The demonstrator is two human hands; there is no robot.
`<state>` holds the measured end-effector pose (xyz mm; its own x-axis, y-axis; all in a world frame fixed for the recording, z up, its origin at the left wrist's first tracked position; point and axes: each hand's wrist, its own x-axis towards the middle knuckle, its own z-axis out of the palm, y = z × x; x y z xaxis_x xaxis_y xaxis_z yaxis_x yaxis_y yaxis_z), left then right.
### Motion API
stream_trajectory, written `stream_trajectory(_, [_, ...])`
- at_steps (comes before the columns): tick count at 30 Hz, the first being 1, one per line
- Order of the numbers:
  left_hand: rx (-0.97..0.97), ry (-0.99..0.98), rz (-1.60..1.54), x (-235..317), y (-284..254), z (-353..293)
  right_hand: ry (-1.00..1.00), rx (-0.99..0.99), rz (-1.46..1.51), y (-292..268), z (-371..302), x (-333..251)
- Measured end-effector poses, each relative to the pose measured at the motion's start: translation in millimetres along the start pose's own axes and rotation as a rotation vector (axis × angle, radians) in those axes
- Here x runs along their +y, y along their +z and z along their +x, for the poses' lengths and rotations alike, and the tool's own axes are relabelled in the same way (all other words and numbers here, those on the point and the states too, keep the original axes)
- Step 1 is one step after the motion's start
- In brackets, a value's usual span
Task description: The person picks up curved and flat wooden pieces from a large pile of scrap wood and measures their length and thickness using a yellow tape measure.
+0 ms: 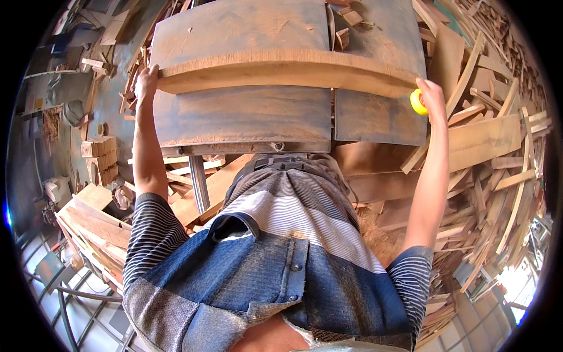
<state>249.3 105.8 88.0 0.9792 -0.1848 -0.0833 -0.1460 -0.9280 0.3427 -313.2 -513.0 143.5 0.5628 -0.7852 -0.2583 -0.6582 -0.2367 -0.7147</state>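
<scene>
A long thick wooden plank (281,69) lies across a dusty metal machine table (246,117) in front of me. My left hand (146,81) grips the plank's left end. My right hand (431,97) is at the plank's right end and holds a small yellow round object (417,102), possibly a tape measure. Whether that hand also touches the plank is hard to tell. Both my arms are stretched out wide over the table.
Piles of wood offcuts and boards (498,152) crowd the right side and floor. Stacked planks (97,220) and small blocks (99,155) lie at the left. A few small wood blocks (346,26) sit on the table's far part. A metal leg (198,182) stands under the table.
</scene>
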Motion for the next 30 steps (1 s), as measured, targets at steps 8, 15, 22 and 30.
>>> stream_trajectory(8, [0.080, -0.027, -0.369, -81.0, -1.8, -107.4, 0.137, 0.070, 0.144, 23.3, -118.9, 33.1])
stream_trajectory(15, [-0.173, -0.047, -0.604, -135.7, 55.4, -162.3, 0.362, 0.028, 0.140, 85.7, -184.1, 118.3])
stream_trajectory(22, [0.022, -0.159, -0.206, -73.1, 60.5, -193.2, 0.415, -0.027, 0.260, 96.4, -178.6, 116.6])
stream_trajectory(30, [0.064, -0.130, -0.153, -96.3, 76.6, -189.8, 0.427, 0.036, 0.257, 110.5, -182.1, 139.6])
